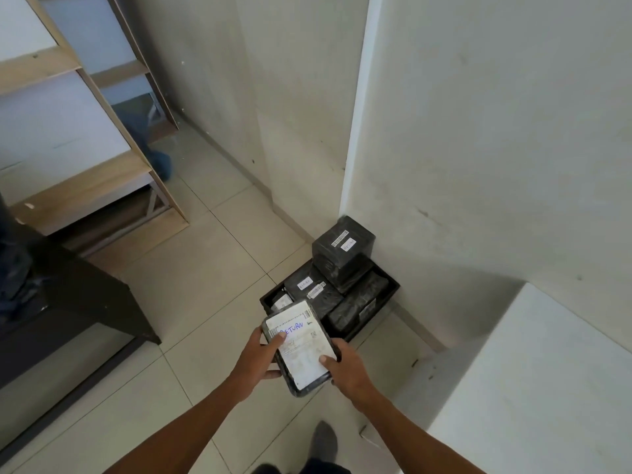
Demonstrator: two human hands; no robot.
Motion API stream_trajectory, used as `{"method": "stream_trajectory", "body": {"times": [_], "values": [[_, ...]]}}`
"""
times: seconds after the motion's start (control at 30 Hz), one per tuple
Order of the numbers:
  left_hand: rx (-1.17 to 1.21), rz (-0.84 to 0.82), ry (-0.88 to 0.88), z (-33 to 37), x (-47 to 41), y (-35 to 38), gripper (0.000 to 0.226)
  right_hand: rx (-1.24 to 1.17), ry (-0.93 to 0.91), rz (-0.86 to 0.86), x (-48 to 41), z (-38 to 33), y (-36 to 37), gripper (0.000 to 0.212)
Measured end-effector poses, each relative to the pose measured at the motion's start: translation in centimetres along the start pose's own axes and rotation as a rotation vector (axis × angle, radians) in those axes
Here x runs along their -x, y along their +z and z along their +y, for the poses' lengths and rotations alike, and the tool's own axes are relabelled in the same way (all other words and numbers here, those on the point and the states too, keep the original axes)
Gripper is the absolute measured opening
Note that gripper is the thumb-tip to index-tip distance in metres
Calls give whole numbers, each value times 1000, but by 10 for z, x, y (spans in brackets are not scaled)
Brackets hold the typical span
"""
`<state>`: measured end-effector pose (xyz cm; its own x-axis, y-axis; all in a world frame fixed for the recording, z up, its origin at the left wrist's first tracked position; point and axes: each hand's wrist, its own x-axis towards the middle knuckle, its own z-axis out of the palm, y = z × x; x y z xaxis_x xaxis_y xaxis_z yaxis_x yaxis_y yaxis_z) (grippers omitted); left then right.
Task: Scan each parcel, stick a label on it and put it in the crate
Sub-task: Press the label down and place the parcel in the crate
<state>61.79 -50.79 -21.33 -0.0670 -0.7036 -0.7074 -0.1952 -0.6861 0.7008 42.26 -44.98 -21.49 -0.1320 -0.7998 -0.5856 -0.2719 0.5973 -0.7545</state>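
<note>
Crate of black plastic sat on the tiled floor in the wall corner, at one o'clock from the hands. It already held at least four black-wrapped parcels, so much of the work looked done. A cube parcel sat highest at its twelve o'clock end, a bulging parcel at four o'clock, a flat parcel with two white stickers at nine, and a small parcel at seven.

Just short of the crate's near edge hung the held parcel. The left hand gripped its left edge and the right hand its right, thumbs on top. Its shipping label, with "RETURN" written in blue, covered the face. Labelling seemed finished and only the placing left; whether it was scanned could not be told.
</note>
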Motion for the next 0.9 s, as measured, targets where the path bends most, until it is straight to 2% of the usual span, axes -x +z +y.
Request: {"method": "stream_trajectory", "body": {"times": [0.13,0.27,0.4,0.53,0.73,0.9], "values": [[59,22,-54,10,-40,2,36,1,20,-3,-40,-3,-5,38],[100,19,-76,22,-80,10,36,-93,155,126,-81,-7,-7,48],[114,43,-98,30,-141,15,30,-269,287,160,-139,-6,-3,36],[112,11,-128,29,-219,14,31,-370,330,208,-210,5,10,21],[43,-59,-195,17,-351,14,29,-438,417,277,-323,38,32,15],[-12,-99,-215,0,-442,23,24,-421,499,333,-405,65,43,38]]}}
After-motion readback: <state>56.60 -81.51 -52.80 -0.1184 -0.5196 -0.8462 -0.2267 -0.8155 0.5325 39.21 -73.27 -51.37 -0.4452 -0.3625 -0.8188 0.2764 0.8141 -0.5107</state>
